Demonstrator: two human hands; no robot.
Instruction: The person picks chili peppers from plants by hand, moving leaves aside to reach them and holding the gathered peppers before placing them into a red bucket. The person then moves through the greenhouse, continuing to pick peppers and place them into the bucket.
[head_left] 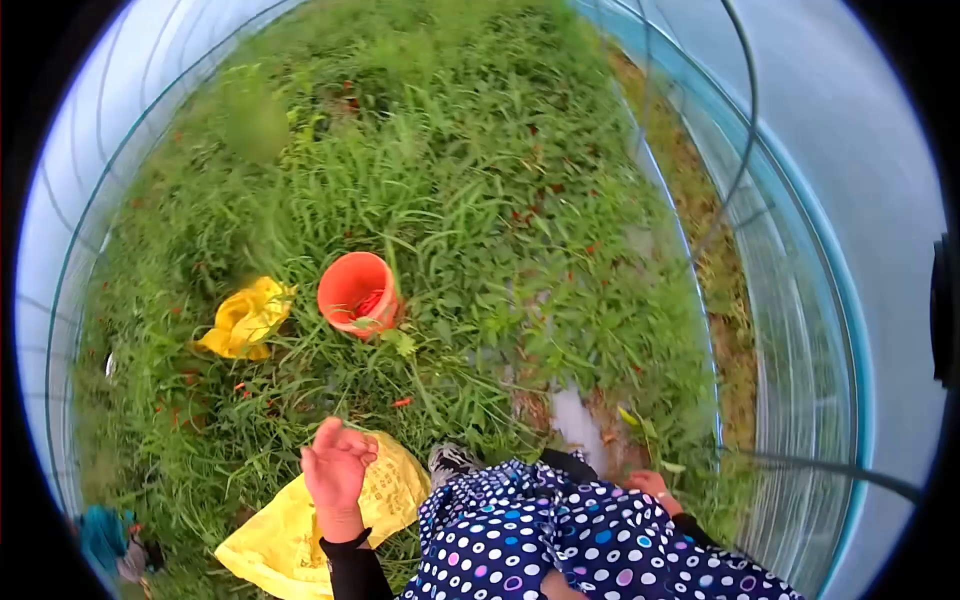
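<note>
Left hand (338, 470) half-curled, empty, over yellow sack (285, 535). I'd call it light, limp: pinch its edge. Right hand (655, 485) down in weeds (640, 425), can't tell grip.

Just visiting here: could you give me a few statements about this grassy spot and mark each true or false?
The orange bucket sits in the grass. True.
One hand grips the bucket. False: the left hand is apart from it, over a yellow bag.
A second yellow bag lies beside the bucket. True.
The person wears plain red. False: the dotted garment is dark blue.
</note>
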